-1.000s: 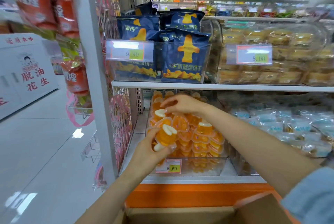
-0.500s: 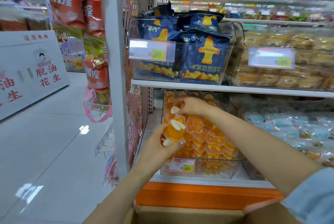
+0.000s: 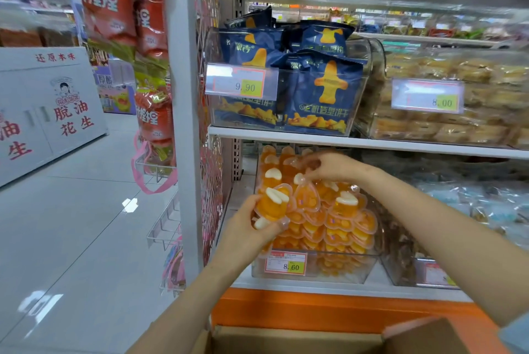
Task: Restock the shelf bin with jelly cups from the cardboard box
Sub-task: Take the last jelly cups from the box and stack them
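A person's left hand [image 3: 249,229] grasped orange jelly cups [image 3: 273,205] at the front of the heaped clear shelf bin [image 3: 329,272]. The right hand [image 3: 329,166] curled over the heap, grip unclear. The cardboard box [image 3: 286,339] sat below

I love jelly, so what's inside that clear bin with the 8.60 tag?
Orange jelly cups fill the clear bin, heaped above its front wall. The right hand covers some at the back, and the top cups hide those deeper down.
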`<action>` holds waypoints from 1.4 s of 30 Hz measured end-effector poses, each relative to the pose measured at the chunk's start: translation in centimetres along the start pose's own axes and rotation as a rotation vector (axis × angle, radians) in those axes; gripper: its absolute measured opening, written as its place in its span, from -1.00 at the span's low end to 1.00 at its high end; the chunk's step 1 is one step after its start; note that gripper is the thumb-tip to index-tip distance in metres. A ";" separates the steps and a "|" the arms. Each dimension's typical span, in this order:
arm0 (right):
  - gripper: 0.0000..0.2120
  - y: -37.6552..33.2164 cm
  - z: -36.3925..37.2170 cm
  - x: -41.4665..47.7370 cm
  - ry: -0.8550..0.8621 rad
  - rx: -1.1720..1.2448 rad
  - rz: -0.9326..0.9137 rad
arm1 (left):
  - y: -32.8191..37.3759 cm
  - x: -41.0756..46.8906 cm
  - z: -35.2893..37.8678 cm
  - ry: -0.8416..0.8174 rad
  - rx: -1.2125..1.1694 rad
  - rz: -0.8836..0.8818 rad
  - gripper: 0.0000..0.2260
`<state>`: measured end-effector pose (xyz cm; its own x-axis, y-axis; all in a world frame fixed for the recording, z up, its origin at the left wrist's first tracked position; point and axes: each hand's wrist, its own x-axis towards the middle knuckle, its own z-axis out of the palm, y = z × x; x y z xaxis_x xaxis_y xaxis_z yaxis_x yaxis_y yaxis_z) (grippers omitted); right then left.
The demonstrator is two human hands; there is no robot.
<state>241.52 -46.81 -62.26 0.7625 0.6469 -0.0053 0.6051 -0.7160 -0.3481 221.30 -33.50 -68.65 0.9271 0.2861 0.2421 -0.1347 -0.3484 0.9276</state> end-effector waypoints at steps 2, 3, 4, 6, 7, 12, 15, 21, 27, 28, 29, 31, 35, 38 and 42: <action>-0.70 1.2 0.2 -0.4 -0.021 -0.011 -0.013 | 0.1 -0.1 0.2 -0.003 -0.004 -0.001 -0.71; -0.74 1.5 0.5 -0.4 -0.009 0.011 -0.024 | 0.2 -0.1 0.3 -0.006 -0.005 0.000 -0.72; -0.76 1.6 0.7 -0.3 0.006 0.048 -0.031 | 0.3 -0.2 0.5 -0.010 -0.007 0.003 -0.73; -0.74 1.6 1.0 -0.1 0.015 0.117 -0.033 | 0.5 -0.3 0.7 -0.016 -0.025 0.008 -0.71; -0.70 1.4 1.1 0.0 0.008 0.141 -0.037 | 0.6 -0.3 0.8 -0.017 -0.034 0.005 -0.71; -0.67 0.4 1.1 0.5 -0.009 0.095 -0.038 | 0.6 -0.2 0.9 -0.023 -0.053 -0.012 -0.66; -0.56 0.3 1.2 0.6 0.051 -0.025 0.025 | 0.6 -0.1 0.9 -0.024 -0.050 -0.018 -0.65; -0.69 1.0 0.7 0.5 -0.033 0.116 -0.013 | 0.6 -0.1 1.0 -0.027 -0.041 -0.016 -0.62; -0.56 1.2 1.2 0.6 0.051 0.041 -0.017 | 0.5 -0.1 1.3 -0.026 -0.023 -0.004 -0.69; -0.57 1.2 1.2 0.6 0.035 0.085 -0.027 | 0.5 0.0 1.3 -0.025 -0.020 -0.002 -0.70; -0.59 1.2 1.2 0.7 0.028 0.109 -0.031 | 0.5 0.0 1.4 -0.023 -0.016 -0.002 -0.70; -0.62 0.9 1.4 1.0 0.049 0.099 -0.018 | 0.4 0.1 1.4 -0.023 -0.008 -0.010 -0.70; -0.68 0.3 2.3 1.7 0.096 0.064 0.010 | 0.2 0.3 1.6 -0.022 -0.006 -0.025 -0.71; -0.69 0.2 2.5 1.9 0.103 0.037 0.028 | 0.1 0.4 1.7 -0.025 0.006 -0.032 -0.70; -0.60 0.6 1.7 0.9 0.134 0.127 -0.008 | -0.1 0.5 1.8 -0.031 0.004 -0.042 -0.70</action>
<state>242.20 -46.25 -64.10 0.7866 0.6057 0.1199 0.5839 -0.6667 -0.4632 222.40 -34.87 -69.14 0.9424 0.2722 0.1941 -0.0942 -0.3408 0.9354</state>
